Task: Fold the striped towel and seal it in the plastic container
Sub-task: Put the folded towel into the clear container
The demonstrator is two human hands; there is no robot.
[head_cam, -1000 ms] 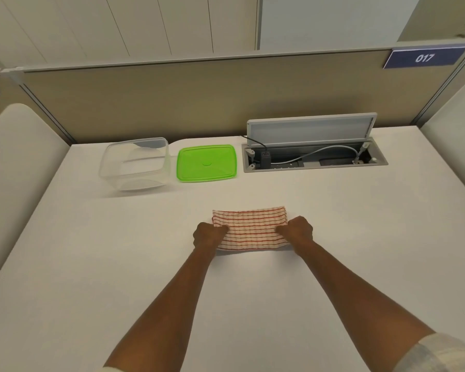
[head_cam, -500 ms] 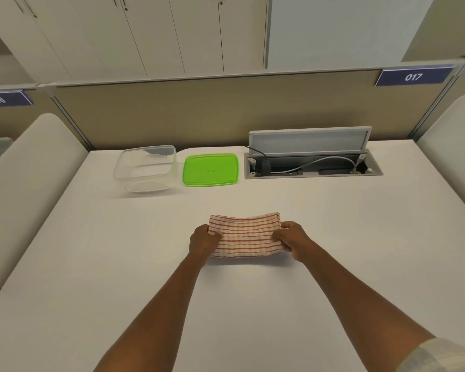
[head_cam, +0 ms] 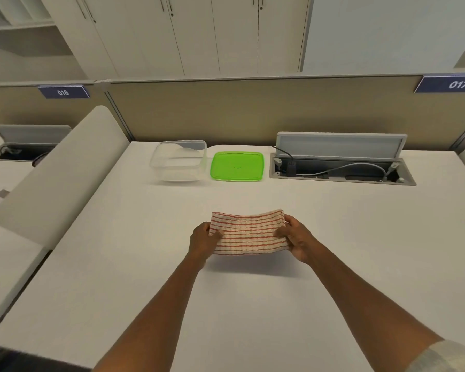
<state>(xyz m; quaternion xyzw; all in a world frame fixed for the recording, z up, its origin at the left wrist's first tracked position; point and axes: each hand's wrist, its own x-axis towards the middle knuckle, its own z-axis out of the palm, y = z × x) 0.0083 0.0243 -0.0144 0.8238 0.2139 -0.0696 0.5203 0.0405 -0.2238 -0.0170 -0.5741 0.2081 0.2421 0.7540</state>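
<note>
Hands [head_cam: 249, 241] clamped on folded towel [head_cam: 249, 233]

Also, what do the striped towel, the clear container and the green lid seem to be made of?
The red-and-cream striped towel looks like soft woven cloth, matte; it sags between the hands. The clear square container seems thin glossy plastic, since the table shows through its walls. The flat green lid looks like smooth, slightly translucent plastic with a moulded rim.
</note>
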